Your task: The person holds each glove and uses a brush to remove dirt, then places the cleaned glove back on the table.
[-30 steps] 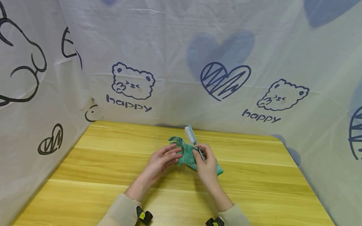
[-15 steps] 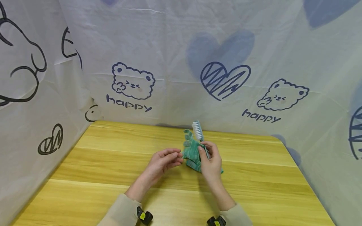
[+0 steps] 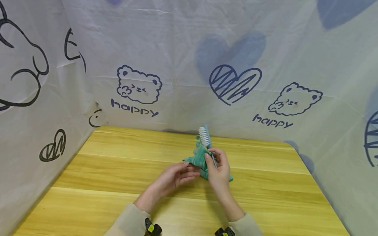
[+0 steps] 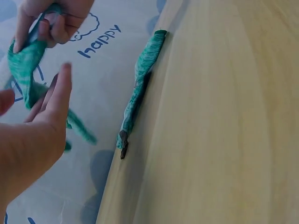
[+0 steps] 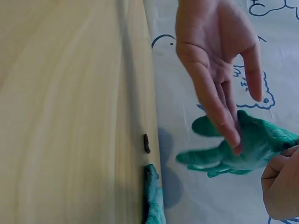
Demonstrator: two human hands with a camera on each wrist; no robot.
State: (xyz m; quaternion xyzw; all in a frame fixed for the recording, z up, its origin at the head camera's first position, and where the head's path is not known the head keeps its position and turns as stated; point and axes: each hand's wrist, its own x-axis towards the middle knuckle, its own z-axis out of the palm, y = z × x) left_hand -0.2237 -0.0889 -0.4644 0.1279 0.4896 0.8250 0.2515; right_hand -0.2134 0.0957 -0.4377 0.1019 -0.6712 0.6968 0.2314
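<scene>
My right hand [image 3: 218,168] grips the cuff end of a green knitted glove [image 3: 198,159] together with the handle of a scrub brush [image 3: 204,136]. The brush has white bristles, a light-blue back and stands upright. My left hand [image 3: 178,177] lies under and beside the glove with fingers extended; in the right wrist view its fingertips [image 5: 236,142] overlap the hanging glove [image 5: 252,142]. A second green glove [image 4: 140,84] lies on the table, mostly behind my right hand in the head view. My right hand's fingers are partly hidden behind the glove.
The wooden table [image 3: 118,170] meets a white curtain [image 3: 183,82] with bear and heart drawings at its back and sides. A small dark piece [image 5: 146,143] lies close to the second glove. Dark wrist cameras [image 3: 153,226] sit on both sleeves.
The held glove and brush shifted right, and the glove's fingers swung behind the brush. My left hand came off the glove's finger side, then moved right and under it.
</scene>
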